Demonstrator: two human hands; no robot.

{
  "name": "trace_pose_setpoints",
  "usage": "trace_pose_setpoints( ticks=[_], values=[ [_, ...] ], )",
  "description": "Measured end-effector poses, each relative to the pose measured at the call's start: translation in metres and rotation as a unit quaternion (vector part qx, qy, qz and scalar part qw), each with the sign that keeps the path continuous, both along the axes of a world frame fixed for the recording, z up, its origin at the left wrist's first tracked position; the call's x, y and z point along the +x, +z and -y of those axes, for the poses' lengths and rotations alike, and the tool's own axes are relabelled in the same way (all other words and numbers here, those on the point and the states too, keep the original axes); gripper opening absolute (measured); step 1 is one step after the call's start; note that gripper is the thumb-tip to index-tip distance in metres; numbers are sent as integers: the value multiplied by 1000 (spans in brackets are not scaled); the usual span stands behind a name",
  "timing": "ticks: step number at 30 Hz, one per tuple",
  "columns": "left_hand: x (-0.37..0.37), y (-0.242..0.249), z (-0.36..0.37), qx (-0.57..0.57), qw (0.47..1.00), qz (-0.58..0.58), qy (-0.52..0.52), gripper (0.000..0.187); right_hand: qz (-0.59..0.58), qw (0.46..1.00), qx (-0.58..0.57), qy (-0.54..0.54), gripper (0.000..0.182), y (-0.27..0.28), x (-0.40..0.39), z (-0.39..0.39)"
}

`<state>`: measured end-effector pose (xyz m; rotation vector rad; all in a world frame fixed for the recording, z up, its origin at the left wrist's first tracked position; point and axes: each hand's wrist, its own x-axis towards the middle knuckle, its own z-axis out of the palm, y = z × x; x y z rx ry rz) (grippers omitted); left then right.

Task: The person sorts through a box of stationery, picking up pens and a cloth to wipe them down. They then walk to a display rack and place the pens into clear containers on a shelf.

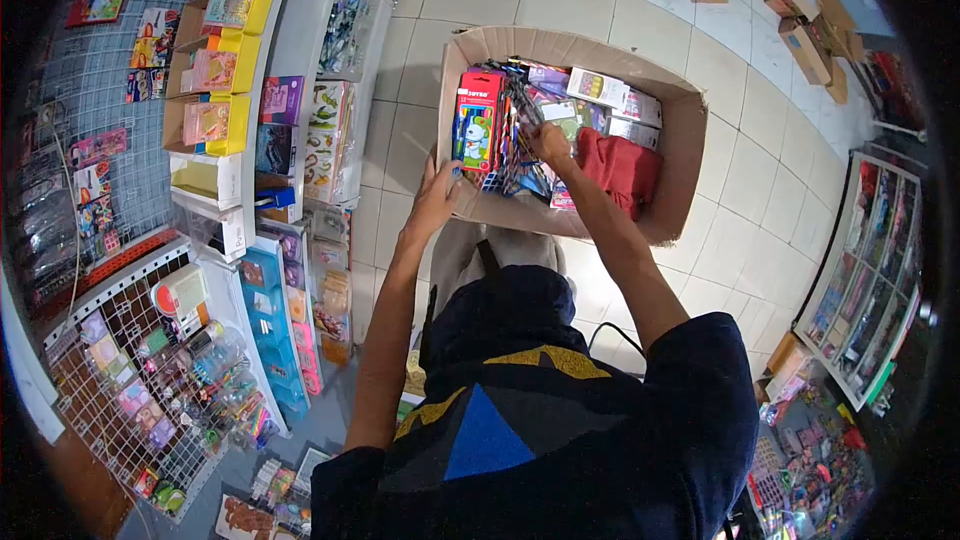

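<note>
A large open cardboard box (685, 180) stands on the tiled floor in front of me, full of packaged goods. My left hand (437, 195) grips its near left corner, with the thumb over the rim. My right hand (552, 147) reaches inside, fingers curled down among the packs beside a grey-green pack (567, 118); what the fingertips hold is hidden. Left of that hand are thin pens or pencils (515, 110) and a red pencil box with a cartoon animal (478, 125). A red cloth (618, 170) lies to its right, below white boxes (598, 87).
Shelves with yellow-edged display boxes (237, 60) and a wire rack (130, 400) of small goods line the left. Empty cardboard boxes (805, 40) lie at the upper right. A glass-topped display case (865, 270) stands on the right, with hanging goods (815, 470) below it.
</note>
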<state>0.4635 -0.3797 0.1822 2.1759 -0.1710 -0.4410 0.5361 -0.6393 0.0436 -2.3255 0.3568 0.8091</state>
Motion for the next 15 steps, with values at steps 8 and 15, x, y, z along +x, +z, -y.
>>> trace_pose_setpoints(
  ticks=[8, 15],
  values=[
    [-4, -7, 0, 32, 999, 8, 7, 36, 41, 996, 42, -67, 45, 9, 5, -27],
    [0, 0, 1, 18, 998, 52, 0, 39, 15, 994, -39, -99, 49, -47, 13, -46]
  ],
)
